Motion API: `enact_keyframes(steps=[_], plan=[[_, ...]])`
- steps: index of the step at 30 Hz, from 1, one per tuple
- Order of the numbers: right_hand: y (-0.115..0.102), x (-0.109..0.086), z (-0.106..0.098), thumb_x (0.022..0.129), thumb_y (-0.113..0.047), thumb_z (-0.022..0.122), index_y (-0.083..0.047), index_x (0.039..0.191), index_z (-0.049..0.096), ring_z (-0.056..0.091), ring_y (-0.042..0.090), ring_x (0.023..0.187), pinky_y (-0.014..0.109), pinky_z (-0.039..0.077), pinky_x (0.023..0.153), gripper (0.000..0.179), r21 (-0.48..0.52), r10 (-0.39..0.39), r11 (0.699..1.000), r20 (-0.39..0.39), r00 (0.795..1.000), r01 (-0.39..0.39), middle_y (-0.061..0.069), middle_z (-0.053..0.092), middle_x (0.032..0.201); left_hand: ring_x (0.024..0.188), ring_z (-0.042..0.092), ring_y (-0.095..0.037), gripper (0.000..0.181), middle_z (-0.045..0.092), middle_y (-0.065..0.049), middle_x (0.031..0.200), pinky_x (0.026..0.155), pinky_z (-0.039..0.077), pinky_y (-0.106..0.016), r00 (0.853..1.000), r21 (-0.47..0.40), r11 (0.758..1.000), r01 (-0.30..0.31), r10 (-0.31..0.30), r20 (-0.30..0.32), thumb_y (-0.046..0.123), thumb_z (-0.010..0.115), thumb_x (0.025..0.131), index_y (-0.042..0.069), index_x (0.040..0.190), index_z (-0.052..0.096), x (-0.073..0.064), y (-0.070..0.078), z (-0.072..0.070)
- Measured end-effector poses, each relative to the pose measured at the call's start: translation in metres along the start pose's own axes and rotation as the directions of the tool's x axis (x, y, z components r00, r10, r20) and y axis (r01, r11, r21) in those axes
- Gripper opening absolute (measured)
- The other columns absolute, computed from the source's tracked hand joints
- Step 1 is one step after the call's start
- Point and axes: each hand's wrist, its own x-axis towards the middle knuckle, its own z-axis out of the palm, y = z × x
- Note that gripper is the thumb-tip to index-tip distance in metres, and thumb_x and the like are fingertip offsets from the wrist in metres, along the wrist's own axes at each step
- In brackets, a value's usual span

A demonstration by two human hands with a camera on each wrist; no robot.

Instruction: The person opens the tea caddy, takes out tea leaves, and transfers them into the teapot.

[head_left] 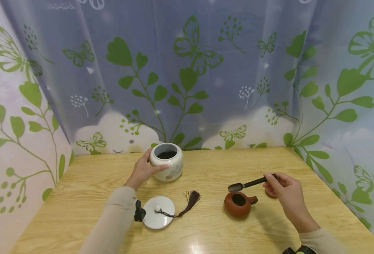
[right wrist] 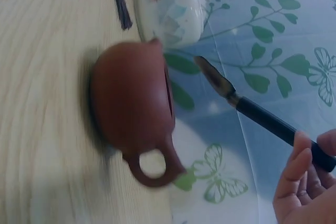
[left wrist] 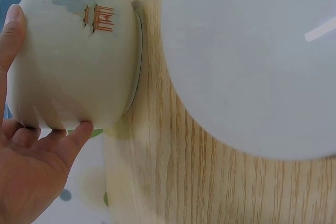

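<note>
My left hand [head_left: 142,172] holds a round white porcelain jar [head_left: 172,172] at its left side, thumb across the front and fingers round the far side. Dark tea leaves [head_left: 166,155] lie inside the jar. Between thumb and fingers, my right hand [head_left: 288,193] pinches the black handle of a small tea scoop [head_left: 256,182]. The scoop's bowl [right wrist: 214,77] hangs just above and behind a reddish-brown clay teapot [head_left: 237,211], apart from it. The teapot stands uncovered with its handle toward the right; its inside looks dark. Whether the scoop carries leaves, I cannot tell.
The jar's white lid [head_left: 155,222] lies on the wooden table [head_left: 203,233] in front of the jar, with a dark tassel [head_left: 192,201] stretching right. A small brown lid [head_left: 270,194] sits partly behind the right hand. A printed curtain [head_left: 206,88] borders the table's back.
</note>
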Motion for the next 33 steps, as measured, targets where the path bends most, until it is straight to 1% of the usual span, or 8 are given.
enact_keyframes(steps=[1, 3, 8, 11, 18, 24, 29, 33], plan=[[-0.001, 0.001, 0.004, 0.094, -0.02, 0.064, 0.001, 0.088, 0.066, 0.062, 0.008, 0.059, 0.021, 0.053, 0.054, 0.022, 0.028, 0.004, 1.0, -0.008, 1.0, -0.004, -0.002, 0.068, 0.068, 0.14, 0.03, -0.035, 0.107, 0.033, -0.019, 0.152, 0.11, 0.03, -0.051, 1.0, 0.001, 1.0, -0.001, 0.001, 0.001, 0.039, 0.083, 0.073, 0.009, 0.154, 0.02, 0.0, 0.0, 0.0], [-0.001, 0.002, 0.013, 0.093, -0.023, 0.065, -0.001, 0.086, 0.066, 0.062, 0.007, 0.059, 0.019, 0.052, 0.053, 0.023, 0.05, 0.017, 0.999, -0.03, 0.999, -0.015, -0.003, 0.068, 0.067, 0.14, 0.03, -0.035, 0.107, 0.033, -0.018, 0.152, 0.111, 0.03, -0.051, 1.0, 0.0, 1.0, -0.002, 0.002, 0.002, 0.039, 0.083, 0.073, 0.009, 0.154, 0.02, 0.0, 0.0, 0.0], [-0.001, 0.009, 0.038, 0.093, -0.028, 0.064, 0.002, 0.09, 0.064, 0.061, 0.008, 0.059, 0.02, 0.051, 0.056, 0.03, 0.044, 0.023, 0.999, -0.058, 0.998, -0.021, -0.005, 0.067, 0.067, 0.14, 0.029, -0.036, 0.107, 0.032, -0.019, 0.152, 0.11, 0.03, -0.051, 1.0, -0.003, 1.0, -0.006, 0.006, 0.0, 0.04, 0.083, 0.073, 0.009, 0.154, 0.019, 0.001, -0.001, 0.0], [-0.001, 0.014, 0.052, 0.093, -0.029, 0.065, 0.004, 0.094, 0.064, 0.062, 0.009, 0.06, 0.022, 0.052, 0.058, 0.034, 0.044, 0.014, 0.999, -0.057, 0.998, -0.011, -0.005, 0.068, 0.068, 0.14, 0.028, -0.036, 0.109, 0.03, -0.019, 0.153, 0.11, 0.03, -0.052, 1.0, -0.001, 1.0, -0.003, 0.003, 0.002, 0.041, 0.083, 0.073, 0.009, 0.154, 0.018, 0.001, -0.002, 0.001], [-0.011, 0.021, 0.085, 0.093, -0.03, 0.064, 0.007, 0.094, 0.064, 0.063, 0.01, 0.062, 0.025, 0.054, 0.062, 0.037, 0.046, -0.043, 0.998, -0.027, 0.999, 0.044, -0.004, 0.068, 0.069, 0.141, 0.027, -0.036, 0.11, 0.029, -0.019, 0.154, 0.11, 0.03, -0.052, 1.0, -0.001, 1.0, -0.009, 0.009, 0.001, 0.042, 0.083, 0.072, 0.009, 0.154, 0.018, 0.002, -0.003, 0.0], [-0.013, 0.025, 0.108, 0.093, -0.03, 0.064, 0.006, 0.097, 0.066, 0.064, 0.011, 0.064, 0.027, 0.056, 0.065, 0.036, 0.064, -0.079, 0.995, -0.005, 0.997, 0.079, -0.002, 0.068, 0.072, 0.139, 0.03, -0.038, 0.111, 0.032, -0.02, 0.152, 0.109, 0.032, -0.053, 1.0, 0.011, 1.0, -0.006, 0.006, -0.006, 0.043, 0.084, 0.071, 0.009, 0.154, 0.019, 0.002, -0.004, 0.0], [-0.017, 0.029, 0.128, 0.093, -0.029, 0.065, 0.005, 0.096, 0.067, 0.066, 0.014, 0.067, 0.031, 0.057, 0.067, 0.034, 0.091, -0.129, 0.988, 0.012, 0.992, 0.127, 0.006, 0.069, 0.077, 0.139, 0.029, -0.037, 0.111, 0.032, -0.02, 0.152, 0.109, 0.032, -0.053, 1.0, 0.008, 1.0, -0.002, 0.002, -0.007, 0.044, 0.083, 0.071, 0.009, 0.154, 0.018, 0.002, -0.004, 0.0], [-0.021, 0.032, 0.142, 0.092, -0.025, 0.066, 0.004, 0.096, 0.069, 0.066, 0.015, 0.067, 0.03, 0.057, 0.066, 0.029, 0.11, -0.162, 0.981, 0.011, 0.987, 0.16, 0.011, 0.07, 0.078, 0.14, 0.029, -0.037, 0.112, 0.03, -0.02, 0.153, 0.109, 0.032, -0.053, 1.0, 0.012, 1.0, 0.0, 0.0, -0.002, 0.044, 0.083, 0.071, 0.008, 0.154, 0.018, 0.002, -0.004, 0.0]])
